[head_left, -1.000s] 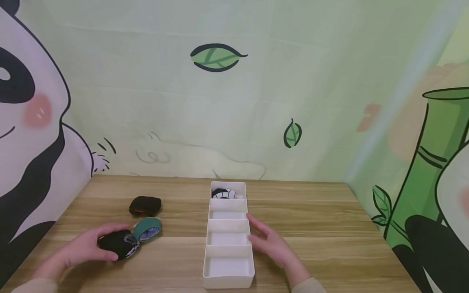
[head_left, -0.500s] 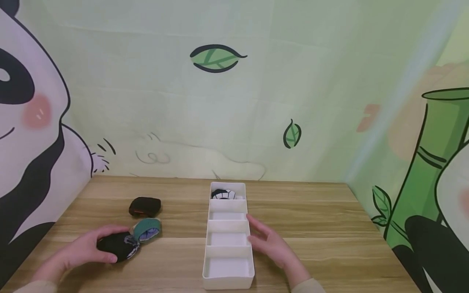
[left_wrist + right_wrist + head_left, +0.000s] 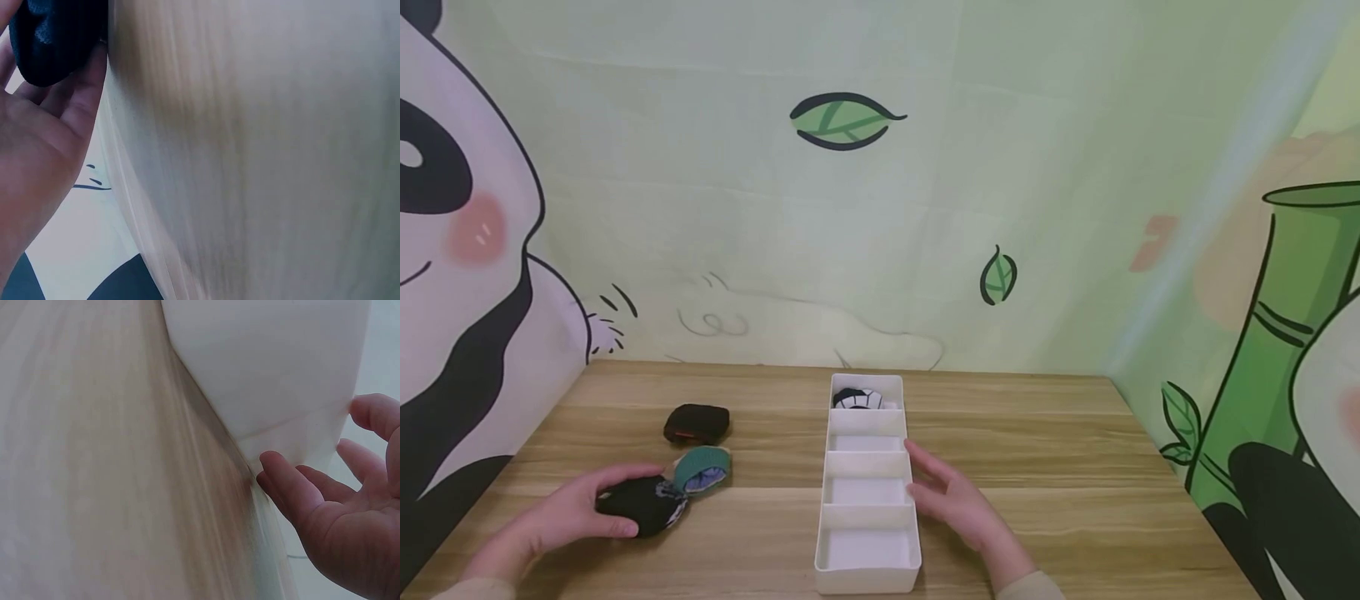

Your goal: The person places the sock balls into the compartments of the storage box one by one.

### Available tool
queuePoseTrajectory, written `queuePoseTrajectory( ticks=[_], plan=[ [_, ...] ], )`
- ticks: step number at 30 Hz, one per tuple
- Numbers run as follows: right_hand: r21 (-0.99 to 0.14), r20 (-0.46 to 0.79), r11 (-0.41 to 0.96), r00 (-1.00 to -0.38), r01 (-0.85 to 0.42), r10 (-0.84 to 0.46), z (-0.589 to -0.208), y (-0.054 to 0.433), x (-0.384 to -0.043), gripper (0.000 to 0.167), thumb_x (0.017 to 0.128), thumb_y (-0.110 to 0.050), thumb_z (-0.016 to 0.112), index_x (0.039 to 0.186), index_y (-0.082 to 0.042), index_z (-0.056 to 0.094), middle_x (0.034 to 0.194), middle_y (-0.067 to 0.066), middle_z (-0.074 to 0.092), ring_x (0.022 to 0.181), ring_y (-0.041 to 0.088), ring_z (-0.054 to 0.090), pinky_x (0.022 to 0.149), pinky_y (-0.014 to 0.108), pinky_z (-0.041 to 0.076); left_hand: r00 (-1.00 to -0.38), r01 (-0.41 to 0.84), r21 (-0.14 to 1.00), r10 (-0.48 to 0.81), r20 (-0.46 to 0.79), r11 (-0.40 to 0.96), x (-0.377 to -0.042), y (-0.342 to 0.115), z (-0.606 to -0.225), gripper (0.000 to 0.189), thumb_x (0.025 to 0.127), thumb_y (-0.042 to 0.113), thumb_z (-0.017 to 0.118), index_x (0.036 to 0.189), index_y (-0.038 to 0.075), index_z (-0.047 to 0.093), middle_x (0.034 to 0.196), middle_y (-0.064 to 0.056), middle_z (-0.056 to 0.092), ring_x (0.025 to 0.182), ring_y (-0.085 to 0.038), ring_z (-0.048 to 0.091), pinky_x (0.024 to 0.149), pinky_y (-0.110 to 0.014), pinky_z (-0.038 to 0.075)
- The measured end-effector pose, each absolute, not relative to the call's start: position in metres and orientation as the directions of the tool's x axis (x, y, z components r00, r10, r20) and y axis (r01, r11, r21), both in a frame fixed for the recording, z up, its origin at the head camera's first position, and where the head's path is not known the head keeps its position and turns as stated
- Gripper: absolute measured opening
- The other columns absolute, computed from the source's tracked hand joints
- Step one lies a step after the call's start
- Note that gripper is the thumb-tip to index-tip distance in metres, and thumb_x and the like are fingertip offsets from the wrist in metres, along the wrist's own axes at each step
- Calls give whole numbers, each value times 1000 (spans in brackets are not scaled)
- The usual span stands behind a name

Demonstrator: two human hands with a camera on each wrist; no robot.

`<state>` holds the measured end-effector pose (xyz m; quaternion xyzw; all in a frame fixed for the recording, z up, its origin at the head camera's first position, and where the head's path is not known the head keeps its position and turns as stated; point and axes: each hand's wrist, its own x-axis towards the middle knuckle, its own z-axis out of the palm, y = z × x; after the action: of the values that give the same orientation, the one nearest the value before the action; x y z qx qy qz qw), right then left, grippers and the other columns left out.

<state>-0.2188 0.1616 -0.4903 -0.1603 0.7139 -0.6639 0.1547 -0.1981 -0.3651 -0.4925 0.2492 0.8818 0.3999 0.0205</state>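
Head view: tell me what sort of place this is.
Probably a staged tabletop workspace: a printed cartoon backdrop closes in a wood-grain table, which bears a white divided box.

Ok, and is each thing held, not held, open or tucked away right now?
White box: open on top
Black-and-white bundle: tucked in farthest compartment
Near black bundle: gripped by left hand
Teal bundle: not held
Far black bundle: not held, on table
Right hand: touching the box

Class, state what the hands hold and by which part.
The left hand grips the black bundle by its plain end; the right hand holds nothing.
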Motion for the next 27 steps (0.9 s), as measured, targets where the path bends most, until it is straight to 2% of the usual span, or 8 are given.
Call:
queuePoseTrajectory(
  ticks=[9,17,27],
  plan=[
    [-996,-13,84,-907,-25,-422,-494,164,-219,67,95,-9,65,154,-11,34,160,19,22,136,43,39,101,40,46,-857,464,706,473,205,535,-199,-366,-495,61,78,6,81,134,9,59,127,16,59,109,4,50,80,-20,43],
    [-996,-12,84,-907,-26,-421,-494,164,-219,68,95,-8,65,155,-11,33,160,19,22,135,43,40,101,41,46,-867,449,710,456,200,542,-201,-362,-494,58,78,7,82,131,4,59,125,10,61,108,2,52,81,-21,44],
    [-997,-20,72,-908,-12,-418,-493,162,-219,67,95,-8,65,154,-10,34,160,19,24,135,42,40,100,39,47,-883,427,727,420,209,538,-199,-361,-498,55,77,9,83,127,4,61,122,11,63,108,2,53,82,-19,43]
  ],
)
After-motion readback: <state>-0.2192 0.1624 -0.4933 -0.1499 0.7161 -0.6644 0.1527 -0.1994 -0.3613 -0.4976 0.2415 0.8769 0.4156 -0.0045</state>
